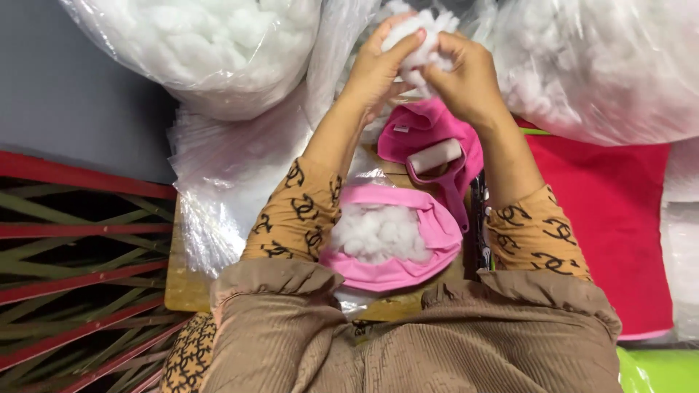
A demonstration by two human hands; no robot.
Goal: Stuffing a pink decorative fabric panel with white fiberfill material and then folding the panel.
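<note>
Both hands are raised at the top of the view, pulling at a clump of white stuffing (420, 33). My left hand (376, 69) grips its left side and my right hand (470, 76) grips its right side. Below the hands lies a pink fabric piece (429, 131) with a small white roll (435, 156) resting on it. Closer to me, a pink fabric shell (429, 251) sits open and is filled with white stuffing (378, 233).
Large clear plastic bags of white stuffing stand at the top left (211, 44) and top right (604, 65). A stack of clear plastic sheets (218, 182) lies left of my arm. A red cloth (619, 211) is on the right. A woven red-and-green mat (80, 262) covers the floor at left.
</note>
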